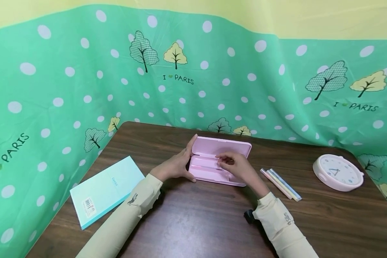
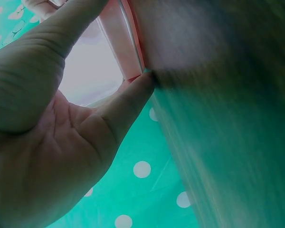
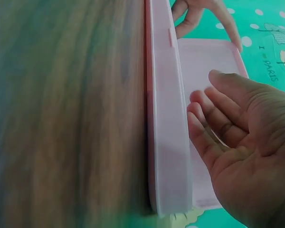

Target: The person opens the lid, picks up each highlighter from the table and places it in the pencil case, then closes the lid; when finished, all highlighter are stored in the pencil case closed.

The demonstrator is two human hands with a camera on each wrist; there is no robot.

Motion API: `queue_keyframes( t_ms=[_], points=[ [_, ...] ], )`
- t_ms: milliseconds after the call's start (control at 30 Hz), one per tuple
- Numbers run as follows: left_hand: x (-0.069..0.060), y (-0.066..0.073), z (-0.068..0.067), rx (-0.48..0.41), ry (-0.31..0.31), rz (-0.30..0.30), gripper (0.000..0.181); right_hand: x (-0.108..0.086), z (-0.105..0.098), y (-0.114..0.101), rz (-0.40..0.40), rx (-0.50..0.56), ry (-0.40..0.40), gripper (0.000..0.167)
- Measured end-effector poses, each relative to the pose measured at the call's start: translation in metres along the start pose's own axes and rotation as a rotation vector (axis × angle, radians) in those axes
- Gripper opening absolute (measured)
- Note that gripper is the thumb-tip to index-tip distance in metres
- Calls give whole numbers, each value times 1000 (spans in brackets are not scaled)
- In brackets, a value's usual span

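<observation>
A pink pencil case point(image 1: 209, 175) lies on the table with its lid point(image 1: 220, 146) raised at the back. My left hand point(image 1: 177, 165) holds its left end, thumb by the front corner and a finger up along the lid's edge. In the left wrist view, that thumb and fingers span the end of the case. Over the right part of the case, my right hand point(image 1: 237, 165) has its fingers loosely bent. The right wrist view shows a gap between thumb and fingertips point(image 3: 195, 97), with nothing visible in it. A thin reddish strip runs inside the case; whether pen or divider is unclear.
Several slim pens point(image 1: 280, 184) lie together right of the case. Farther right is a pink round clock point(image 1: 338, 172). A light blue box point(image 1: 108, 191) with a barcode label lies at the left. Green dotted cloth point(image 1: 193, 93) hangs behind the wooden table point(image 1: 187, 222).
</observation>
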State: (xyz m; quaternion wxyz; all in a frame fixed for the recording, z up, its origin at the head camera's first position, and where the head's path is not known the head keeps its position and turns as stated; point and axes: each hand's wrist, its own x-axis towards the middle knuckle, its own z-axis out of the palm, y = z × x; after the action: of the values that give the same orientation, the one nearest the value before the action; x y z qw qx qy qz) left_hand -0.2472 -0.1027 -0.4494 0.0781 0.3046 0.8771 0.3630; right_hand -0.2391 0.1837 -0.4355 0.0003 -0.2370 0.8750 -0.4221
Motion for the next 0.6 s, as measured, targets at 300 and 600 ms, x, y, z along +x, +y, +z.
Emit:
queue_keyframes(
  t_ms=[300,600],
  points=[
    [2,-5,0,-13,-12,21,163,-31,-30,11,49,-70,164,23],
    [-2,-1,2,-3,-9,-2,162,-92,-72,34,75,-194,271,17]
  ],
)
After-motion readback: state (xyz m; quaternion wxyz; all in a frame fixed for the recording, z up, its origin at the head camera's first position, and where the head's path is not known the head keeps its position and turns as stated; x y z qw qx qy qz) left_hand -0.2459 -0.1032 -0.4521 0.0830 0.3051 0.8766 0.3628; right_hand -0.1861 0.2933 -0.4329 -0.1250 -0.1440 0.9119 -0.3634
